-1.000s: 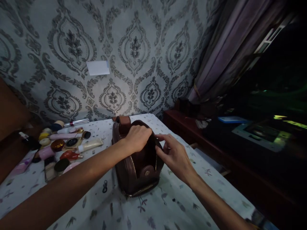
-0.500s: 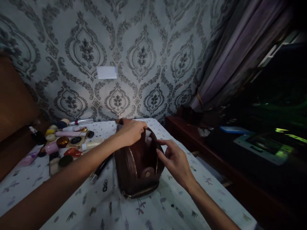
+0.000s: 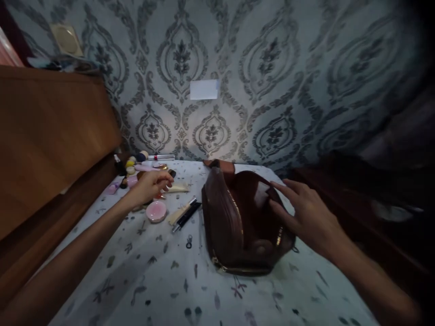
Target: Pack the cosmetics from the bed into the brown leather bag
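From the head camera, a brown leather bag (image 3: 238, 222) stands unzipped at the middle of the cloth-covered desk (image 3: 163, 280). Left of the bag lie a black pencil (image 3: 186, 216) and a round pink compact (image 3: 156, 211). Farther left and behind them is a heap of small cosmetics (image 3: 134, 170), with a cream tube (image 3: 177, 188) at its near edge and a silver-capped tube (image 3: 161, 157) at the back. Left of that heap rises a brown wooden panel (image 3: 50, 136). Behind the bag is patterned wallpaper with a white card (image 3: 204, 89) stuck on it. Right of the bag the room is too dark to make out.

The left hand (image 3: 149, 184) is stretched out over the cosmetics, well left of the bag, fingers curled downward; I cannot tell whether it grips anything. The right hand (image 3: 306, 216) is spread wide, its fingertips (image 3: 275, 184) touching the bag's right rim by the zip, and nothing is held in it.
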Motion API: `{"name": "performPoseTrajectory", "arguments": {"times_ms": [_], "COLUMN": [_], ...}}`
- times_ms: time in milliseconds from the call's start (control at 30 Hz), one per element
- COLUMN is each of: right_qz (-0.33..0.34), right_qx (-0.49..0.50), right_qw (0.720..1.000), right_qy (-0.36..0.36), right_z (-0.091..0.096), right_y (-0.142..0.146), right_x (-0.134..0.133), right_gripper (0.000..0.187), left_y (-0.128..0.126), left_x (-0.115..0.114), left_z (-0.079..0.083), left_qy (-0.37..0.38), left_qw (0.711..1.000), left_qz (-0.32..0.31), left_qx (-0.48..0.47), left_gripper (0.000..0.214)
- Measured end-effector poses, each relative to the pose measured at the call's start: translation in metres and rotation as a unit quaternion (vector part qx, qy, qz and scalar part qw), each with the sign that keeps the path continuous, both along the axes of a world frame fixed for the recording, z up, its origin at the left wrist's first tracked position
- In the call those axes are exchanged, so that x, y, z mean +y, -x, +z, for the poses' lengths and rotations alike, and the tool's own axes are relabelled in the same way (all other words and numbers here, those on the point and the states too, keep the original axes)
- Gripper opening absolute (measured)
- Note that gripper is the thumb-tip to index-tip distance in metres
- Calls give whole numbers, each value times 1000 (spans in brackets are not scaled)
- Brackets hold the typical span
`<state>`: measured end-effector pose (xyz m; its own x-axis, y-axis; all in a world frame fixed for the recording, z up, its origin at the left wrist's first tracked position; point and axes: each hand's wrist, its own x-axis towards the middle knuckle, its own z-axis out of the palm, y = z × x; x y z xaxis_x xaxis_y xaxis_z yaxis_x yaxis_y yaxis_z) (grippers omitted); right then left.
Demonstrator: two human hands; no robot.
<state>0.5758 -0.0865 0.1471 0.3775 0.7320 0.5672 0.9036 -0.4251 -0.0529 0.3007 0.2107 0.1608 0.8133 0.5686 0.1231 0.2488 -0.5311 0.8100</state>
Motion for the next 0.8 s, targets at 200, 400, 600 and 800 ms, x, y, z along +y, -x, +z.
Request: {"name": "performPoseTrajectory", "arguments": {"times_ms": [200, 400, 600, 800], "right_qz": [-40, -17, 50, 105], "right_qx": [-46, -7, -7, 42], "right_qw": [989, 997, 996, 984], "right_qy": [138, 73, -73, -140], "right_z": [7, 12, 21, 19], "right_y": [-7, -2, 34, 75], "right_x": [22, 17, 2, -10], "right_gripper": [48, 46, 37, 19], "left_y": [29, 22, -2, -11], "left_x": [10, -14, -50, -60], "left_z": [-28, -51, -74, -86], "left_qy": [-74, -247, -349, -354], "left_qw": [997, 949, 908, 899], "left_qz": [-12, -5, -48, -38], "left_qx": [30, 194, 228, 255], "left_gripper": [22, 25, 22, 21]}}
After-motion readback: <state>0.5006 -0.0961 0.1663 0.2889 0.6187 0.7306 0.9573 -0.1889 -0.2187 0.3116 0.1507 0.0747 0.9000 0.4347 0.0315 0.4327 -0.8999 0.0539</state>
